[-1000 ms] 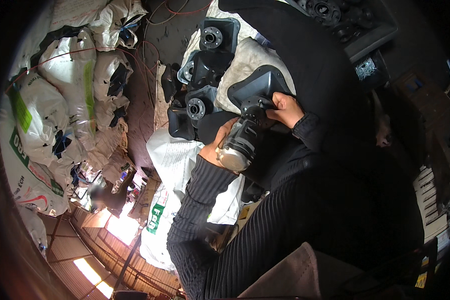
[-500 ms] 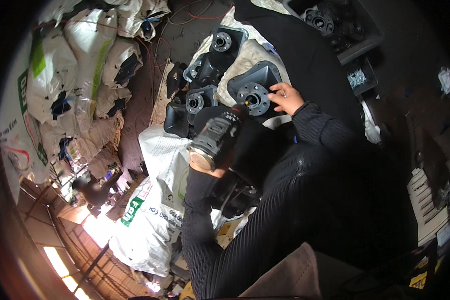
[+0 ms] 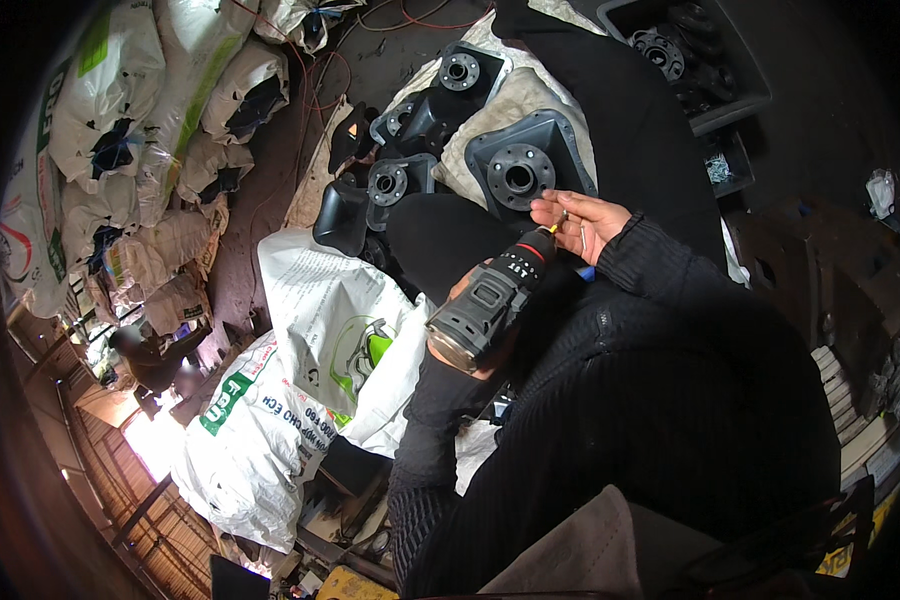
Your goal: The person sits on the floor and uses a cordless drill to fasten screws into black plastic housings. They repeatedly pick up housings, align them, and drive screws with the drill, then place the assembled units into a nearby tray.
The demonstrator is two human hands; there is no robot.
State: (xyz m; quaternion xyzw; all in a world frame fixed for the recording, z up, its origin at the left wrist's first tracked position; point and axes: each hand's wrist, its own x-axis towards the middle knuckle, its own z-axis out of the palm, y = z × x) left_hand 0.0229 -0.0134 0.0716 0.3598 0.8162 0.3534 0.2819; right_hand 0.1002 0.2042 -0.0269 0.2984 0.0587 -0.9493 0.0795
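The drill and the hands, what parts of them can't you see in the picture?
Head view:
- Left hand: mostly hidden behind the drill it holds.
- Drill tip: too small and hidden by the right hand.
- What the right hand's fingers pinch: too small to tell.
- Black housing: its lower edge is hidden by the right hand.

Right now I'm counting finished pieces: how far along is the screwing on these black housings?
Done: none looks finished from here. In hand: the left hand grips a cordless driver aimed at the screw in the right hand, beside the near black housing. Left: three similar housings lie behind, and more parts sit in the grey bin.
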